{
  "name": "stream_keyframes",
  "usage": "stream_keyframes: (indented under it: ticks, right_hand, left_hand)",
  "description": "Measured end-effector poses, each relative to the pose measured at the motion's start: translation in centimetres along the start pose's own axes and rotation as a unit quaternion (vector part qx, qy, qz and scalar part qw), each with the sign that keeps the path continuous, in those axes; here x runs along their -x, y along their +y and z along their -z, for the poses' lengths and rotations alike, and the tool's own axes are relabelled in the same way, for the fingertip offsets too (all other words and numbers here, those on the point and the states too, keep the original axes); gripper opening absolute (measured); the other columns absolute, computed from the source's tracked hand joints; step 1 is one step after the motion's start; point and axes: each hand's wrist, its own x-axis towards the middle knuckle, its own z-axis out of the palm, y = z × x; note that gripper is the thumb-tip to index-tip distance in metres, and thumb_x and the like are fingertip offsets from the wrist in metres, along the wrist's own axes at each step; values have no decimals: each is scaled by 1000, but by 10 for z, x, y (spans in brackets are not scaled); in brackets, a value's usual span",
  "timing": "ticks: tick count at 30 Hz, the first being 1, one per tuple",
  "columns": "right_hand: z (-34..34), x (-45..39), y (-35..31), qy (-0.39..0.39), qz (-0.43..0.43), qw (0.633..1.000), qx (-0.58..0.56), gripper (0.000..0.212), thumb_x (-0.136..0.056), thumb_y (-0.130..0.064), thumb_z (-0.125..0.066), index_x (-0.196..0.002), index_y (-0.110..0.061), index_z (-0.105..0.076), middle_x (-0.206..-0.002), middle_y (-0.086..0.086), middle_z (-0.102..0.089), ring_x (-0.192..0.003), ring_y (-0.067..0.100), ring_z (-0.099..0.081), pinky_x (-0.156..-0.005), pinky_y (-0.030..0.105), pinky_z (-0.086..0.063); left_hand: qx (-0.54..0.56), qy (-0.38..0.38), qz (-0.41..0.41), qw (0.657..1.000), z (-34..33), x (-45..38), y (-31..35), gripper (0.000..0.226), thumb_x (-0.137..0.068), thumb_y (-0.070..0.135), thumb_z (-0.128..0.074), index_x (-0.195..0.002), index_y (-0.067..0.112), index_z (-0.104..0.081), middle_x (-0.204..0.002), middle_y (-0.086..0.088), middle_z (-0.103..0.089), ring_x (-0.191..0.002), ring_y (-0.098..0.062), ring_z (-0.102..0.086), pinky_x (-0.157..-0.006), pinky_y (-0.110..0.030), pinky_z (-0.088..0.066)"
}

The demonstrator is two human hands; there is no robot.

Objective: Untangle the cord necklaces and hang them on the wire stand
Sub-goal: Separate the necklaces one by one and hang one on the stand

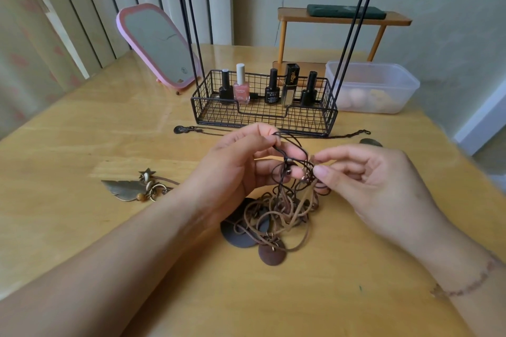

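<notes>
Two hands work above the wooden table (pixel 82 227): the left hand (pixel 232 169) and right hand (pixel 369 180) each pinch dark strands of the tangled cord necklaces (pixel 284 200), whose lower loops and disc pendants lie heaped on the tabletop. Beyond stands the black wire stand (pixel 262 115), its basket holding nail polish bottles (pixel 272 87).

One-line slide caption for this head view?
Both hands, left hand and right hand, pinch tangled cord necklaces above the table, before the wire stand.
</notes>
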Motion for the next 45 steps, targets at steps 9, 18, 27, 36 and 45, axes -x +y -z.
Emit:
stream_keyframes:
  ticks: [9, 18, 27, 36, 45]
  right_hand:
    - [6, -5, -6, 108, 2, 983, -147, 10, -71, -37, -75, -78, -32, -78, -78, -3, -70, -74, 15, -58, -62, 31, -52]
    - [10, -5, -1, 113, -14, 991, -63, 7, -87, -24, -72, -79, -23, -71, -74, -7, -66, -66, 8, -55, -60, 31, -48]
    - [6, -1, 6, 83, 61, 984, 144, 10, -90, -23, -70, -86, -32, -67, -79, -13, -67, -70, 13, -63, -63, 16, -48]
    - [15, -8, -7, 188, -11, 965, -181, 17, -107, -13, -40, -94, -20, -50, -74, 1, -71, -61, 16, -56, -49, 25, -44]
    - [19, -4, -17, 142, 71, 910, -382, 24, -108, -16, -25, -94, -21, -44, -66, 2, -53, -59, 22, -53, -60, 27, -48]
  left_hand:
    - [-37, 73, 25, 996, -3, 0, 3, 14, -102, 11, -42, -91, 14, -51, -77, -11, -64, -62, -27, -62, -67, -35, -47]
    - [-91, 84, 23, 992, -3, 1, 1, 19, -101, 13, -46, -85, 15, -55, -69, -9, -59, -63, -21, -56, -67, -33, -47]
    - [-112, 137, -28, 984, -2, -1, 2, 22, -101, 10, -41, -84, 14, -55, -73, -4, -59, -62, -18, -51, -63, -31, -45]
    - [-149, 156, 25, 976, -4, 1, 2, 23, -99, 14, -38, -81, 15, -52, -75, -6, -58, -59, -18, -55, -63, -33, -43]
    - [-183, 130, 8, 974, -3, -2, 0, 31, -91, 28, -47, -66, 27, -66, -95, -8, -72, -86, -22, -62, -77, -37, -47]
